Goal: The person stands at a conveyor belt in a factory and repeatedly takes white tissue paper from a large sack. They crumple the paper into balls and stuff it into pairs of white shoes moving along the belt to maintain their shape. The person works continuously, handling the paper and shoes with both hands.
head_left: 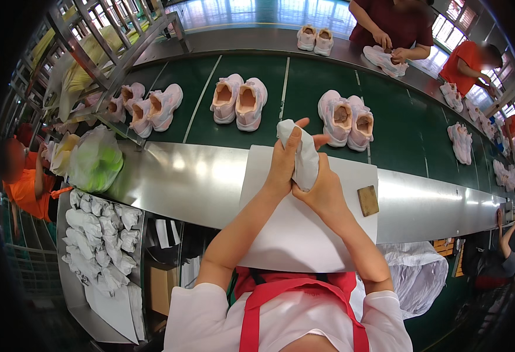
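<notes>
Between both hands, above a large white sheet (292, 234), is an elongated wad of white paper (305, 161). My left hand (282, 161) is wrapped along its left side, with the thumb lying over it. My right hand (325, 190) grips its lower right part. Just beyond the hands, a pair of pale pink sneakers (335, 120) stands on the green conveyor belt (304, 88). Another pale pink pair (237, 102) stands farther left, with its openings facing me. A small brownish block (368, 200) lies on the sheet's right side, near my right forearm.
At lower left, a metal bin (67, 267) holds many white paper wads. A metal rack (84, 53) and a clear bag with green contents (96, 161) stand left. A crumpled white liner bag (418, 276) is at lower right. Across the belt, a person in dark red (392, 23) handles a shoe.
</notes>
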`<state>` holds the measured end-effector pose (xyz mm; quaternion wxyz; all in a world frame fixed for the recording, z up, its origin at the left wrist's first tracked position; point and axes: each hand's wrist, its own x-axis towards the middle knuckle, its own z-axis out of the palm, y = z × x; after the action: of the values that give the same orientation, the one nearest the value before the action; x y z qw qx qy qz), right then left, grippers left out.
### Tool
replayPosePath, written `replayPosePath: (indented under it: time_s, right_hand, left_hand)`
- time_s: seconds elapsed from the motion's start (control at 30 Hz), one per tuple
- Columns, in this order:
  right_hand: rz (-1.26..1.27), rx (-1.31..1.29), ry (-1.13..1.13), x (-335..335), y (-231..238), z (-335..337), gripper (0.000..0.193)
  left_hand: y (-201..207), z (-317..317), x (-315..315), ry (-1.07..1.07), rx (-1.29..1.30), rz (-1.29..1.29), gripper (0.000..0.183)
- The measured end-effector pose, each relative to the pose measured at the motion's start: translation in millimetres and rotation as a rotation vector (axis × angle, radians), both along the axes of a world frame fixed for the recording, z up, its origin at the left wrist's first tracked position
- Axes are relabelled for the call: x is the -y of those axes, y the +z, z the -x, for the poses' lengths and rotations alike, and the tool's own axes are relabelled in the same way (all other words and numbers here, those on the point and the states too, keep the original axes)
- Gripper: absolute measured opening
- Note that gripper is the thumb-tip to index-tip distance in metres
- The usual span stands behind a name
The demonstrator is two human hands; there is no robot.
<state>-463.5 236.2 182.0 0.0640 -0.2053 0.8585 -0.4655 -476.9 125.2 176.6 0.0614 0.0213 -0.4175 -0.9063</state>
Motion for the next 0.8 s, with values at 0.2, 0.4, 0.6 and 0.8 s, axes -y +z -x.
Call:
replayPosePath:
  time_s: [0.2, 0.4, 0.6, 0.8]
  right_hand:
    - [0.007, -0.351, 0.141, 4, 7, -3, 0.065]
    - [-0.096, -0.377, 0.074, 15, -30, 11, 0.049]
    - [-0.175, -0.436, 0.023, 15, -23, 48, 0.041]
    - [-0.237, -0.436, 0.070, 37, -16, 83, 0.035]
  left_hand:
    - [-18, 10, 39, 0.102, -0.035, -0.217, 0.038]
    - [-40, 37, 64, -0.036, -0.076, -0.193, 0.057]
    - [-117, 155, 196, 0.666, -0.021, 1.541, 0.033]
    - [-157, 204, 230, 0.254, -0.003, 1.843, 0.028]
